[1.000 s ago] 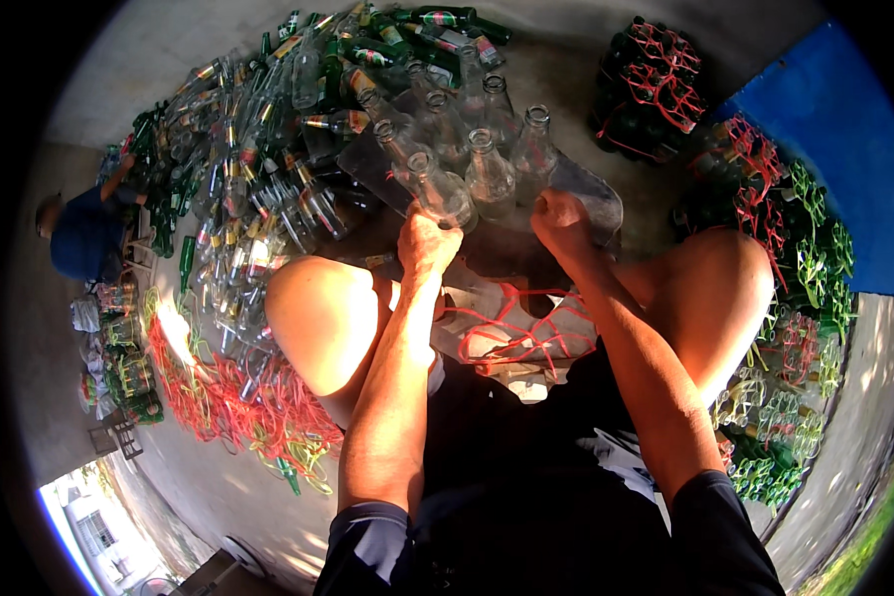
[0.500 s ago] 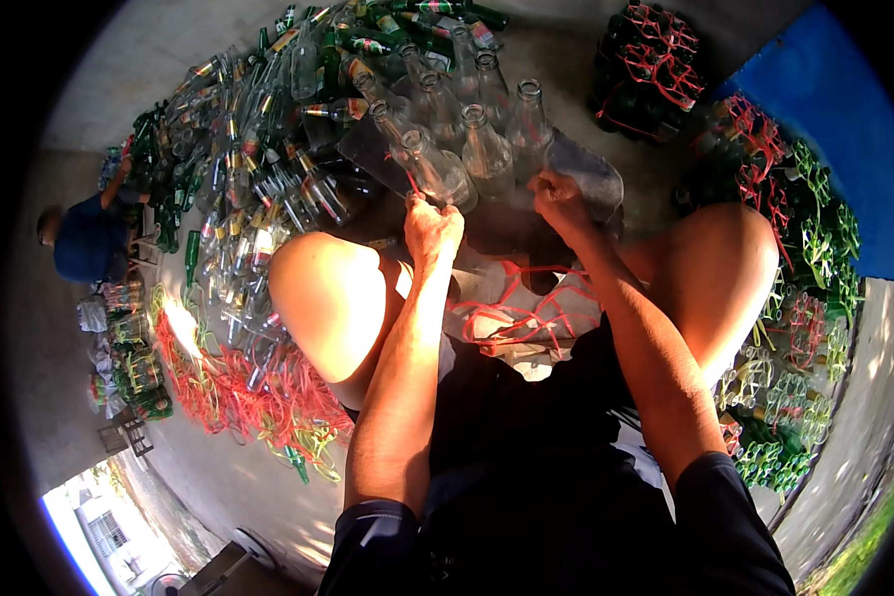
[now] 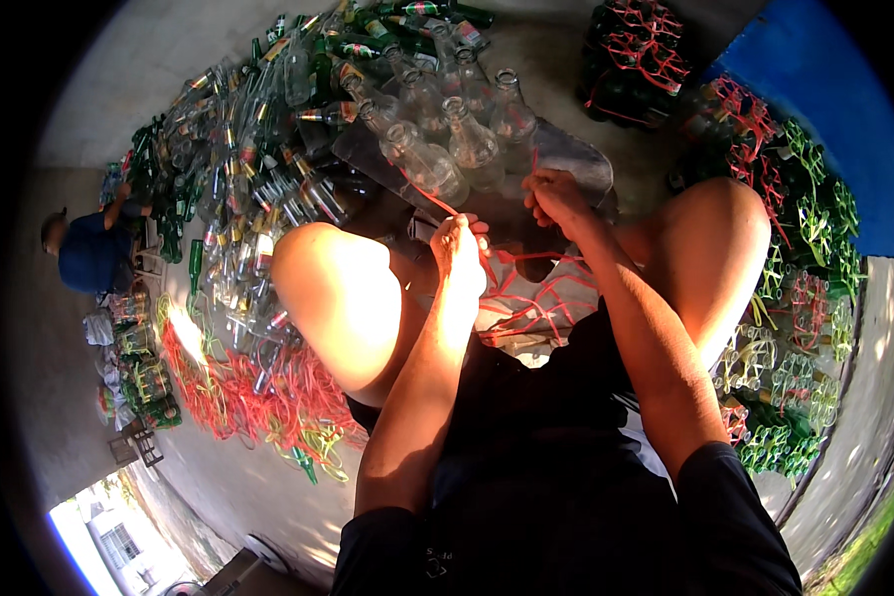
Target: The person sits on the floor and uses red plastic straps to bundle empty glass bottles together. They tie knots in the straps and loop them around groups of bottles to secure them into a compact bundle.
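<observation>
Several clear glass bottles (image 3: 474, 149) stand upright, packed close together on a dark board (image 3: 578, 164) in front of me. My left hand (image 3: 459, 250) is closed on a red plastic strap (image 3: 433, 201), which runs taut up toward the base of the nearest bottle. On the other side of the group, my right hand (image 3: 558, 202) is closed around a red strap too, a short piece of it rising beside the bottles. The strap's course behind the bottles is hidden. Loose red straps (image 3: 536, 308) lie below my hands, between my legs.
A large heap of loose bottles (image 3: 238, 189) spreads to the left, with a pile of red and yellow straps (image 3: 258, 397) nearer. Strapped bundles of bottles (image 3: 636, 60) stand at the back right, more (image 3: 790, 377) along the right. A person in blue (image 3: 94, 248) sits far left.
My left hand has pulled back toward me and slightly right, away from the bottles, with more red strap stretched out behind it. My right hand stays close beside the bottles.
</observation>
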A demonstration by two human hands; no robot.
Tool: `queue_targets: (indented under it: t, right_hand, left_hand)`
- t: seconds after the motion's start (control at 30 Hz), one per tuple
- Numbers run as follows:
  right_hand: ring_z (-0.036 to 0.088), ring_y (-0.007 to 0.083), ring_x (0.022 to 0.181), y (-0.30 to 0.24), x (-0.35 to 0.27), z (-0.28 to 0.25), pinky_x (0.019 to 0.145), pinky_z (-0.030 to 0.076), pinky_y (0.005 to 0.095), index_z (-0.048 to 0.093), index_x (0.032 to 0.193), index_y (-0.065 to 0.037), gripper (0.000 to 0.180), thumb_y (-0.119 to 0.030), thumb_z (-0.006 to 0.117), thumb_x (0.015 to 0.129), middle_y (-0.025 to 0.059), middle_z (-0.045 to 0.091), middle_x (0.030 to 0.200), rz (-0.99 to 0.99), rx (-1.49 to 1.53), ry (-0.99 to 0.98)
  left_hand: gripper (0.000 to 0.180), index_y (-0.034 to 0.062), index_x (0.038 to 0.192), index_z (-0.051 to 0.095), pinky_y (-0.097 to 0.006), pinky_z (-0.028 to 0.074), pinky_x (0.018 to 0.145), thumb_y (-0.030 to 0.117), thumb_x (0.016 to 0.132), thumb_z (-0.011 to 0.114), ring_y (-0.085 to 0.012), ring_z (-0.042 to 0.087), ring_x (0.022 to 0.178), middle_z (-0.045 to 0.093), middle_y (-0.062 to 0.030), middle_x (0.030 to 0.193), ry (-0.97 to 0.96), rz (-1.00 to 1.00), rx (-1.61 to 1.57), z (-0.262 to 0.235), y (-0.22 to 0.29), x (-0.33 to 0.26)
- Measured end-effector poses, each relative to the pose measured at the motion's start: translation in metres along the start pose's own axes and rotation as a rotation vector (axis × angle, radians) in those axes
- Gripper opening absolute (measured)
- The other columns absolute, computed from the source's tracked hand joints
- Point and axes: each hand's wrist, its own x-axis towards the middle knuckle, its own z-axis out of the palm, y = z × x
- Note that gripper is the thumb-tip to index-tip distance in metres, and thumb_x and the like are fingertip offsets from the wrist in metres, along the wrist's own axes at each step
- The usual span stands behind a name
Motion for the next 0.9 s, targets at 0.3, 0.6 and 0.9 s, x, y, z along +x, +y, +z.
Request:
queue_targets:
  t: [0.3, 0.6, 0.9]
  right_hand:
    - [0.06, 0.0121, 0.058, 0.004, -0.002, -0.015, 0.049, 0.049, 0.028, 0.071, 0.094, -0.004, 0.022, -0.022, 0.06, 0.101, 0.0035, 0.065, 0.074, 0.014, -0.105, -0.008]
    - [0.07, 0.0151, 0.071, 0.016, -0.01, -0.027, 0.06, 0.057, 0.0326, 0.078, 0.106, -0.006, 0.021, -0.019, 0.064, 0.095, 0.0081, 0.076, 0.084, 0.025, -0.203, -0.061]
    - [0.075, 0.0186, 0.083, 0.018, -0.014, -0.043, 0.071, 0.058, 0.0329, 0.078, 0.108, -0.009, 0.025, -0.025, 0.064, 0.097, 0.0054, 0.078, 0.093, 0.088, -0.194, -0.184]
  left_hand:
    - [0.026, 0.003, 0.116, 0.063, -0.043, 0.058, 0.083, 0.026, 0.11, 0.054, -0.0257, 0.066, 0.098, 0.066, -0.0108, 0.114, -0.229, -0.235, -0.142, 0.048, 0.006, -0.021]
    - [0.031, 0.0093, 0.119, 0.071, -0.033, 0.055, 0.072, 0.035, 0.103, 0.066, -0.0118, 0.059, 0.077, 0.071, -0.002, 0.112, -0.417, -0.235, 0.018, 0.063, 0.005, 0.015]
    - [0.025, 0.0112, 0.117, 0.074, -0.029, 0.051, 0.068, 0.031, 0.106, 0.064, -0.0094, 0.056, 0.075, 0.067, 0.0028, 0.093, -0.381, -0.285, -0.011, 0.071, 0.0, 0.032]
